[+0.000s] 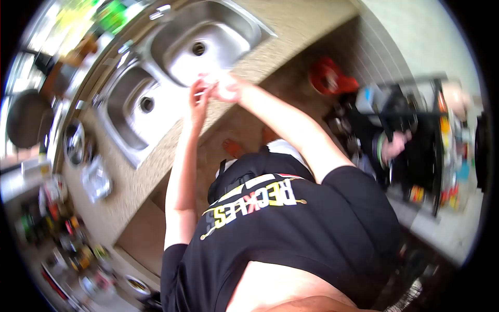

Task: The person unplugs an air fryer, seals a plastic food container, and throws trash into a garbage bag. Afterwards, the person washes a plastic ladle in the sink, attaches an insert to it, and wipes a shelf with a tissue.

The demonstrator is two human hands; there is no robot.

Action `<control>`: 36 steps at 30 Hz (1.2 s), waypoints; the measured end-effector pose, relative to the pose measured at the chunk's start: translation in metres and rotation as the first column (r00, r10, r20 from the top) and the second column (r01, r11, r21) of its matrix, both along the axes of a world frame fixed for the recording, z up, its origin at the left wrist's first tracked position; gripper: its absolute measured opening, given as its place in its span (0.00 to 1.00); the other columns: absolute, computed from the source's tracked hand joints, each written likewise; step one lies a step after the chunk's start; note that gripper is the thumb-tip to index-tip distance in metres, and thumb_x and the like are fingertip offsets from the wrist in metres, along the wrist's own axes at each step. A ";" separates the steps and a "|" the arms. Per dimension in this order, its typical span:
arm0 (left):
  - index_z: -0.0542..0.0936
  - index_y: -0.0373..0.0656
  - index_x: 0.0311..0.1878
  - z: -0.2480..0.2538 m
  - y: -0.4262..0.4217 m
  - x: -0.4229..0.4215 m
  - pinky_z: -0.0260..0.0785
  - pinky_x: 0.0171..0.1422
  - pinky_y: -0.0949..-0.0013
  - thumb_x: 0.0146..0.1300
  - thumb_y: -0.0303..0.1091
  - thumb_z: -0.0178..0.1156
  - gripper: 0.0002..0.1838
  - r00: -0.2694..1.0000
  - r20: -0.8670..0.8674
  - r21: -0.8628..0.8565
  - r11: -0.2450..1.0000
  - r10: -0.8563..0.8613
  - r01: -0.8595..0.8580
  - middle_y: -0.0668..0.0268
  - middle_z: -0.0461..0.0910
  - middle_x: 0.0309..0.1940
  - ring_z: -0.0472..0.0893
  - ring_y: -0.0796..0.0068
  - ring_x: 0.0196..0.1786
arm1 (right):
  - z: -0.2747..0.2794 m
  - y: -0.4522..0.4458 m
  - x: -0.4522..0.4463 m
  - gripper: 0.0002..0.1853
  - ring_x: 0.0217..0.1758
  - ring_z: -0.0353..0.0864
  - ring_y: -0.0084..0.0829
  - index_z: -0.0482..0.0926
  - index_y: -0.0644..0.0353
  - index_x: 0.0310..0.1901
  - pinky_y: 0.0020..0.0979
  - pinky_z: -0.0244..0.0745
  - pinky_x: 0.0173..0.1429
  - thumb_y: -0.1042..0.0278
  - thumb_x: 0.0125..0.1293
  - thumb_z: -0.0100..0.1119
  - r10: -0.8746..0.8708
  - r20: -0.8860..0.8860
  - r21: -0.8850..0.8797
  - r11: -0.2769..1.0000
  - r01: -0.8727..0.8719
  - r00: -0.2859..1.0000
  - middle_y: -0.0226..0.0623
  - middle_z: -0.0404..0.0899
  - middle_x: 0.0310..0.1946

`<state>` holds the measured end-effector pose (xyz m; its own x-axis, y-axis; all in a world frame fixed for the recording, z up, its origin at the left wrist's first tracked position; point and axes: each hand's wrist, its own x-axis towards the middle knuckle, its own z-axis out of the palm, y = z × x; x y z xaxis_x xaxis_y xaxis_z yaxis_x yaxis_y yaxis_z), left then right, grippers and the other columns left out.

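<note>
My left hand (pixel 198 99) and my right hand (pixel 227 87) come together at the front edge of the steel double sink (pixel 174 86). They look to be touching, with the fingers smeared by motion and glare. Pale streaks show between them, and I cannot make out whether anything is held. Behind the hands lies the sink's right basin, with its dark drain (pixel 198 49). The left basin has a drain (pixel 147 104) too. Both forearms are bare below black sleeves.
A clear plastic bag (pixel 96 180) lies on the speckled counter (pixel 122 200) left of the sink. A dark round pan (pixel 30 119) is at far left. A red object (pixel 332 76) is on the floor, right. Farther right stands a crowded black rack (pixel 410 112).
</note>
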<state>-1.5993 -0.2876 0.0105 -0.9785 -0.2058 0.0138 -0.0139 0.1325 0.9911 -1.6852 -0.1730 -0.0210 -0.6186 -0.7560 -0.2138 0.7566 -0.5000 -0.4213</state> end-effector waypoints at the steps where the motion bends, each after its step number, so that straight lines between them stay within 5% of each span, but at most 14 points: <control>1: 0.72 0.40 0.52 0.001 0.012 -0.003 0.69 0.37 0.76 0.60 0.29 0.58 0.16 1.000 -0.003 0.005 1.000 -0.004 0.004 0.65 0.77 0.32 0.75 0.79 0.34 | 0.014 0.010 0.018 0.14 0.46 0.76 0.38 0.69 0.64 0.49 0.38 0.73 0.52 0.64 0.68 0.43 0.054 -0.074 -0.033 0.998 -0.056 0.996 0.42 0.75 0.43; 3: 0.73 0.34 0.47 -0.016 0.030 -0.002 0.69 0.34 0.78 0.59 0.28 0.59 0.14 0.996 -0.031 0.060 0.995 -0.081 0.083 0.66 0.77 0.29 0.74 0.81 0.30 | 0.003 0.027 0.039 0.13 0.46 0.76 0.33 0.70 0.62 0.48 0.36 0.73 0.50 0.64 0.68 0.43 -0.125 -0.093 0.103 0.986 0.134 0.988 0.40 0.75 0.43; 7: 0.76 0.33 0.38 -0.010 0.079 0.024 0.69 0.31 0.80 0.59 0.26 0.59 0.07 0.965 0.145 -0.056 0.972 -0.218 0.228 0.68 0.75 0.25 0.74 0.84 0.26 | 0.000 0.095 0.080 0.12 0.40 0.77 0.28 0.72 0.62 0.46 0.30 0.74 0.44 0.64 0.67 0.48 -0.121 -0.105 0.396 0.905 0.153 0.987 0.35 0.76 0.40; 10: 0.76 0.33 0.37 -0.023 0.123 0.040 0.71 0.33 0.80 0.60 0.26 0.58 0.06 0.941 0.184 0.068 0.959 -0.284 0.277 0.67 0.77 0.26 0.75 0.83 0.27 | -0.009 0.147 0.112 0.10 0.35 0.77 0.24 0.76 0.65 0.39 0.24 0.75 0.39 0.66 0.63 0.56 -0.114 -0.396 0.649 0.667 0.366 0.911 0.36 0.78 0.34; 17: 0.77 0.35 0.38 -0.052 0.254 0.082 0.74 0.36 0.78 0.59 0.26 0.58 0.06 0.814 0.402 0.396 0.881 -0.419 0.258 0.66 0.78 0.28 0.77 0.79 0.28 | -0.036 0.301 0.182 0.08 0.28 0.76 0.24 0.78 0.63 0.30 0.25 0.71 0.32 0.66 0.56 0.62 -0.237 -0.390 0.699 0.553 0.453 0.890 0.34 0.79 0.25; 18: 0.77 0.36 0.38 -0.061 0.275 0.094 0.74 0.35 0.78 0.59 0.26 0.58 0.05 0.782 0.442 0.438 0.866 -0.439 0.240 0.66 0.78 0.28 0.77 0.80 0.28 | -0.040 0.330 0.196 0.07 0.28 0.75 0.21 0.78 0.62 0.27 0.27 0.71 0.32 0.67 0.55 0.63 -0.062 -0.579 0.727 0.411 0.550 0.813 0.32 0.79 0.27; 21: 0.78 0.37 0.35 -0.079 0.340 0.134 0.71 0.32 0.80 0.57 0.26 0.59 0.04 0.716 0.536 0.520 0.843 -0.447 0.136 0.67 0.78 0.26 0.77 0.81 0.27 | -0.059 0.398 0.237 0.05 0.27 0.76 0.29 0.79 0.59 0.26 0.30 0.70 0.33 0.71 0.48 0.64 0.114 -0.775 0.631 0.184 0.754 0.621 0.36 0.76 0.25; 26: 0.77 0.36 0.34 -0.086 0.437 0.189 0.71 0.33 0.79 0.57 0.27 0.60 0.05 0.656 0.612 0.534 0.843 -0.442 0.069 0.67 0.78 0.24 0.76 0.80 0.26 | -0.062 0.482 0.293 0.06 0.29 0.77 0.31 0.79 0.61 0.30 0.30 0.71 0.34 0.71 0.50 0.63 0.205 -0.786 0.618 0.254 0.744 0.583 0.38 0.76 0.26; 32: 0.77 0.32 0.36 -0.061 0.479 0.205 0.72 0.34 0.77 0.59 0.27 0.58 0.07 0.557 0.652 0.566 0.819 -0.514 0.093 0.63 0.79 0.28 0.79 0.76 0.30 | -0.036 0.530 0.326 0.07 0.34 0.77 0.21 0.79 0.63 0.36 0.23 0.73 0.40 0.75 0.54 0.63 -0.074 -0.573 0.657 0.554 0.511 0.816 0.34 0.79 0.31; 35: 0.76 0.31 0.37 -0.074 0.491 0.210 0.72 0.34 0.77 0.59 0.28 0.59 0.08 0.574 0.633 0.539 0.828 -0.520 0.155 0.62 0.79 0.29 0.79 0.76 0.32 | -0.078 0.533 0.340 0.09 0.32 0.79 0.24 0.78 0.65 0.36 0.26 0.73 0.38 0.71 0.54 0.63 -0.134 -0.496 0.726 0.478 0.494 0.858 0.40 0.81 0.29; 36: 0.77 0.32 0.39 -0.079 0.491 0.209 0.73 0.45 0.75 0.60 0.29 0.57 0.09 0.524 0.664 0.489 0.840 -0.534 0.237 0.62 0.79 0.32 0.79 0.75 0.36 | -0.087 0.534 0.341 0.08 0.32 0.79 0.23 0.78 0.64 0.36 0.25 0.74 0.38 0.72 0.56 0.62 -0.126 -0.498 0.749 0.436 0.499 0.858 0.37 0.80 0.29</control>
<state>-1.3904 0.2038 -0.0680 -0.5724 0.3487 -0.7422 -0.7869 0.0210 0.6167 -1.3438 0.3614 -0.1082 -0.9341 -0.0611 -0.3518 0.3482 0.0619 -0.9354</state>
